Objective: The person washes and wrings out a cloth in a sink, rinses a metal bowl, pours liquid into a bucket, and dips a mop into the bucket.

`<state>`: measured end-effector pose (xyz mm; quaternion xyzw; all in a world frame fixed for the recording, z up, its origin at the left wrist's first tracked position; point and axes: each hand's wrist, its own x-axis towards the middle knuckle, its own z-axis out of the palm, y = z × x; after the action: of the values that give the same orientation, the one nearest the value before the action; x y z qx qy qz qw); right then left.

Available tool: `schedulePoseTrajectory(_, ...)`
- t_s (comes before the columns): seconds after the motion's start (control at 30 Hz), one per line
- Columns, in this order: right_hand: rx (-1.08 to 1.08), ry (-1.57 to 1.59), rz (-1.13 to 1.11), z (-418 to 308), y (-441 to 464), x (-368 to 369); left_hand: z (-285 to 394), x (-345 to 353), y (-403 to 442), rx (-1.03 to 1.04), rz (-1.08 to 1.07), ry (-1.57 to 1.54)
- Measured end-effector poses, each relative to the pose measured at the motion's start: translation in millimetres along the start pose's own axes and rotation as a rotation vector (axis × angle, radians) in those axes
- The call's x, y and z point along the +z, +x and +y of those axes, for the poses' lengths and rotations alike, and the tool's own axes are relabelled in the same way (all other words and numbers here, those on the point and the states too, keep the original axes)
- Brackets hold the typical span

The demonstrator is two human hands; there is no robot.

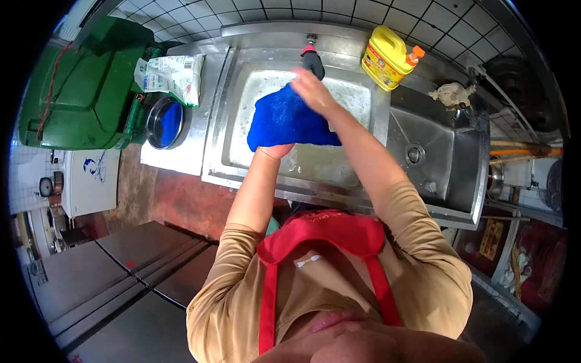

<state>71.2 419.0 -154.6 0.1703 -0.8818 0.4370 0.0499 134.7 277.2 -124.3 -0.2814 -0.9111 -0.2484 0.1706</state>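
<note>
Red apron (pixel 324 228) over a tan long-sleeved shirt (pixel 242 290) occupies the near side of both hands. Forward of the right hand (pixel 311 91), a faucet with a black-and-red sleeve (pixel 312 62) extends over the stainless-steel sink basin (pixel 219 121), close to the fingertips. To the right of the hands, a yellow detergent jug (pixel 385 57) with an orange cap stands on the sink deck, beside a second basin (pixel 437 136) with a round drain. To their left are a white plastic bag (pixel 174 74), a round steel bowl (pixel 157 124) showing blue inside, and a green bin (pixel 91 85). Bright blue, thick-piled cloth (pixel 281 124) is raised above the foamy water (pixel 352 94), spread and drooping at its edges. Left hand (pixel 277 149) supports it from beneath, fingers concealed, grip undeterminable; right hand is extended flat above it, contact unclear.
</note>
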Motion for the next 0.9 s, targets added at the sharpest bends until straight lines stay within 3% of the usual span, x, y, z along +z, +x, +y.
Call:
schedulePoseTrajectory(0.03, 0.197, 0.390, 0.056, 10.7, 1.3, 0.6, 4.4, -13.3, 6.9, 0.058, 0.010, 0.105)
schedulePoseTrajectory(0.13, 0.631, 1.365, -0.160, -25.6, -36.9, -19.5, 34.3, -58.1, 37.6, -0.080, -0.315, 0.174)
schedulePoseTrajectory(0.23, 0.492, 1.223, -0.117, -24.0, -37.8, -9.4, 17.2, -48.4, 31.0, 0.060, -0.188, -0.042)
schedulePoseTrajectory(0.33, 0.471, 1.324, 0.077, -10.4, -24.8, -2.0, 3.1, -28.3, 22.4, 0.156, -0.100, 0.092)
schedulePoseTrajectory(0.4, 0.504, 1.453, 0.222, -15.6, -19.7, -10.9, -8.3, -1.5, 10.7, -0.576, -0.128, -1.228)
schedulePoseTrajectory(0.43, 0.481, 1.566, 0.190, -17.8, -18.4, -18.0, -14.1, 10.4, 4.0, -0.959, -0.122, -1.880)
schedulePoseTrajectory(0.5, 0.427, 1.791, 0.124, -17.7, -16.7, -30.5, -19.4, 10.0, -21.7, -1.072, -0.027, -2.033)
schedulePoseTrajectory(0.57, 0.497, 1.756, 0.059, -19.2, -17.6, -32.1, -40.1, 30.2, -59.2, -1.224, 0.183, -2.145)
schedulePoseTrajectory(0.67, 0.599, 1.752, 0.021, -23.0, -22.8, -26.3, -47.0, 51.1, -81.8, -0.944, 0.281, -2.415)
schedulePoseTrajectory(0.7, 0.541, 1.558, 0.094, -22.1, -27.8, -10.4, -39.7, 46.1, -80.0, -0.850, 0.286, -2.473)
schedulePoseTrajectory(0.77, 0.422, 1.169, 0.223, -17.2, -40.9, 33.3, -34.7, 47.4, -63.1, -0.938, 0.239, -2.390)
schedulePoseTrajectory(0.83, 0.013, 0.413, 0.163, -45.2, -68.1, 51.8, -42.1, 72.7, -58.7, -0.884, 0.238, -2.266)
schedulePoseTrajectory(0.9, -0.327, 0.039, 0.196, -63.9, -69.0, 40.5, -33.8, 88.1, -57.1, -0.716, 0.192, -2.393)
